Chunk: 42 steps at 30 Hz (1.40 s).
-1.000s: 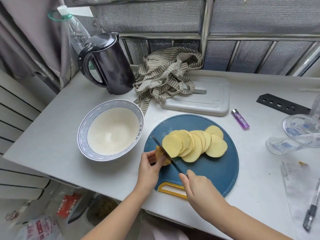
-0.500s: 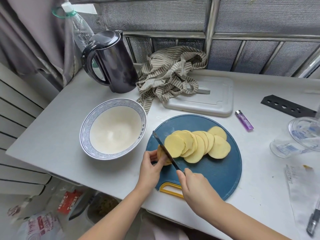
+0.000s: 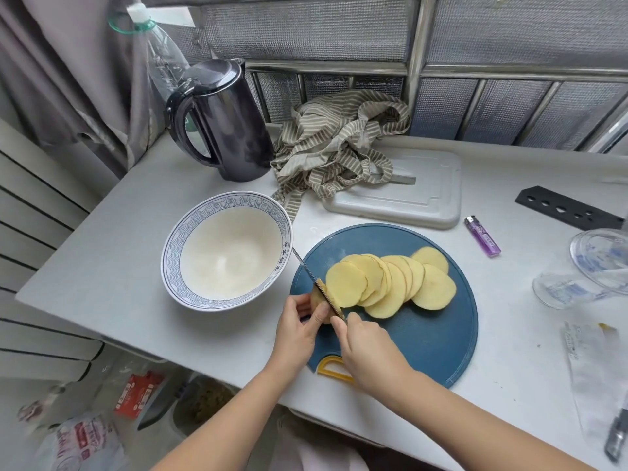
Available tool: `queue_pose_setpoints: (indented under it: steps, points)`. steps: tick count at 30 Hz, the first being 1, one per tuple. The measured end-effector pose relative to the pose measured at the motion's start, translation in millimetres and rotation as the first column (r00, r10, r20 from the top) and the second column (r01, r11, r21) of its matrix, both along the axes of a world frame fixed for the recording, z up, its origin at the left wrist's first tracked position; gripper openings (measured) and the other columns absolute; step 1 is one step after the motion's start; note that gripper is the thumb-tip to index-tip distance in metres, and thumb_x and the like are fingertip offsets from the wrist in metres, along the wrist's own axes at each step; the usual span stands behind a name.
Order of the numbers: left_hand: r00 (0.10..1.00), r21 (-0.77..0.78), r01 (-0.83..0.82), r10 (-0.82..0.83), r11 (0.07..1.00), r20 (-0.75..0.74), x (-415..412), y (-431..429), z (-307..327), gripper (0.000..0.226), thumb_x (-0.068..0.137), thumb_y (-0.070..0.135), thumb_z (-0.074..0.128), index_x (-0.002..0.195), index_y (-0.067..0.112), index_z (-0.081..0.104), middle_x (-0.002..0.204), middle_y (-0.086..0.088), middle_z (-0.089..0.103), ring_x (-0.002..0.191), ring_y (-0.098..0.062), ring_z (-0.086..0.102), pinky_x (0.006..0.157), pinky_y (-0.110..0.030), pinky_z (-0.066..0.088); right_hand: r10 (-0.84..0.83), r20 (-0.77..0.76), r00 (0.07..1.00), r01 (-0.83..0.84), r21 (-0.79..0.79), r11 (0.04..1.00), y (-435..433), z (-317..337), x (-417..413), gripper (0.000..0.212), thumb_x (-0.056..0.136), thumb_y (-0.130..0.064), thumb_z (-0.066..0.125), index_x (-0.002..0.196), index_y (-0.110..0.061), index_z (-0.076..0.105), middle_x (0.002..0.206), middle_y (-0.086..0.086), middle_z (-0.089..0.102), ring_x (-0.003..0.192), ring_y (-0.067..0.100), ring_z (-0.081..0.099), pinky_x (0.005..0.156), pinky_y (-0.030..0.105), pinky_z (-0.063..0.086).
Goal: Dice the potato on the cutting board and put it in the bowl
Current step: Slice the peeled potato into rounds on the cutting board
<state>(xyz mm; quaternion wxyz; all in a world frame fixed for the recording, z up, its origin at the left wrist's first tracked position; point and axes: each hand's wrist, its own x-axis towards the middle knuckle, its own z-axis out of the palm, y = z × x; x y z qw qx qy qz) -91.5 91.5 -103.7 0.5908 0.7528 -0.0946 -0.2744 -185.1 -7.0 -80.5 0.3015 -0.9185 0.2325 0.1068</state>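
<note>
A round blue cutting board (image 3: 438, 338) with a yellow handle lies near the table's front edge. Several yellow potato slices (image 3: 390, 283) fan across it. My left hand (image 3: 299, 328) pinches the small potato end piece (image 3: 318, 297) at the board's left edge. My right hand (image 3: 367, 355) grips a knife (image 3: 312, 277) whose blade is sunk into that piece, tip pointing toward the bowl. The empty white bowl (image 3: 170, 263) with a blue patterned rim stands just left of the board.
A black kettle (image 3: 224, 124) and a striped cloth (image 3: 336, 144) on a grey tray (image 3: 424, 198) stand behind. A purple lighter (image 3: 482, 236), a black perforated strip (image 3: 567, 207) and clear plastic containers (image 3: 591, 270) lie to the right. The table edge drops off at left.
The knife blade has come down into the potato end piece held by my left hand. The slices and bowl have not moved.
</note>
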Motion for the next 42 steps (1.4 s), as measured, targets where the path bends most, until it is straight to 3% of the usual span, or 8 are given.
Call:
queue_pose_setpoints:
  steps: [3, 6, 9, 13, 24, 31, 35, 42]
  points:
    - [1.000, 0.004, -0.002, 0.002, 1.000, -0.014, -0.3, 0.3, -0.5, 0.051, 0.074, 0.041, 0.065, 0.110, 0.007, 0.053, 0.110, -0.008, 0.065, 0.100, -0.011, 0.064, 0.082, -0.018, 0.050, 0.025, -0.016, 1.000, -0.025, -0.047, 0.999, 1.4, 5.6, -3.3, 0.111, 0.068, -0.069, -0.038, 0.118, -0.012, 0.044, 0.071, -0.003, 0.025, 0.068, 0.029, 0.042, 0.057, 0.033, 0.025]
    - [0.999, 0.008, -0.020, 0.020, 1.000, -0.028, 2.0, 1.3, -3.6, 0.055, 0.078, 0.053, 0.070, 0.109, 0.012, 0.054, 0.112, -0.011, 0.066, 0.103, -0.017, 0.065, 0.091, -0.030, 0.052, 0.014, -0.062, 0.998, -0.018, -0.065, 0.998, 4.5, 10.5, -11.9, 0.072, 0.092, -0.056, -0.009, 0.112, -0.011, 0.044, 0.077, 0.001, 0.038, 0.072, 0.030, 0.047, 0.061, 0.033, 0.029]
    - [0.999, 0.023, -0.027, 0.028, 0.999, -0.045, 3.3, 2.1, -4.7, 0.067, 0.067, 0.063, 0.071, 0.108, 0.014, 0.054, 0.110, -0.012, 0.067, 0.104, -0.026, 0.066, 0.095, -0.043, 0.051, 0.017, -0.067, 0.998, -0.019, -0.033, 0.999, 7.2, 12.6, -35.2, 0.074, 0.086, -0.062, -0.018, 0.101, -0.016, 0.039, 0.073, -0.003, 0.034, 0.062, 0.022, 0.037, 0.054, 0.034, 0.028]
    - [0.998, 0.016, -0.021, 0.022, 1.000, -0.056, 1.0, 1.0, -1.9, 0.055, 0.075, 0.050, 0.071, 0.109, 0.009, 0.054, 0.110, -0.014, 0.066, 0.105, -0.026, 0.064, 0.097, -0.044, 0.050, -0.116, -0.093, 0.989, 0.123, 0.082, 0.989, 9.3, 17.7, -45.6, 0.038, 0.103, -0.047, 0.015, 0.089, -0.017, 0.033, 0.074, -0.002, 0.041, 0.075, 0.026, 0.043, 0.069, 0.038, 0.037]
    - [0.998, -0.009, 0.014, -0.014, 1.000, -0.069, -1.4, -2.1, -0.9, 0.031, 0.087, 0.009, 0.065, 0.113, 0.001, 0.051, 0.104, -0.007, 0.065, 0.085, 0.003, 0.066, 0.075, -0.014, 0.050, -0.086, -0.133, 0.987, 0.099, 0.090, 0.991, 1.1, 5.9, 1.6, 0.038, 0.105, -0.043, 0.021, 0.096, -0.013, 0.043, 0.105, 0.014, 0.060, 0.100, 0.035, 0.057, 0.068, 0.035, 0.034]
    - [0.999, 0.004, -0.043, 0.043, 0.999, -0.016, -1.6, -12.0, 3.2, 0.040, 0.081, 0.029, 0.068, 0.109, 0.004, 0.055, 0.102, -0.001, 0.065, 0.086, 0.000, 0.065, 0.075, -0.013, 0.049, -0.068, -0.050, 0.996, 0.080, 0.290, 0.954, -27.3, 6.1, 0.9, 0.044, 0.105, -0.040, 0.026, 0.096, -0.006, 0.053, 0.090, 0.012, 0.057, 0.086, 0.030, 0.054, 0.076, 0.035, 0.040]
    - [0.999, 0.020, -0.050, 0.050, 0.999, 0.004, -5.5, -12.0, 1.5, 0.026, 0.087, 0.021, 0.066, 0.106, 0.008, 0.055, 0.102, -0.003, 0.065, 0.084, 0.005, 0.064, 0.075, -0.012, 0.049, -0.056, -0.042, 0.998, 0.064, 0.236, 0.970, -34.2, 10.4, -1.8, 0.038, 0.105, -0.041, 0.029, 0.091, -0.012, 0.049, 0.094, 0.014, 0.062, 0.089, 0.031, 0.057, 0.074, 0.036, 0.039]
    - [0.995, -0.007, -0.081, 0.080, 0.997, -0.065, 4.0, -14.3, 5.0, 0.063, 0.063, 0.040, 0.082, 0.111, 0.011, 0.055, 0.107, -0.004, 0.068, 0.095, -0.012, 0.068, 0.077, -0.018, 0.053, -0.080, -0.020, 0.997, 0.082, 0.194, 0.978, -23.3, 12.0, -2.3, 0.038, 0.103, -0.047, 0.030, 0.085, -0.016, 0.042, 0.089, 0.014, 0.062, 0.089, 0.036, 0.058, 0.074, 0.042, 0.043]
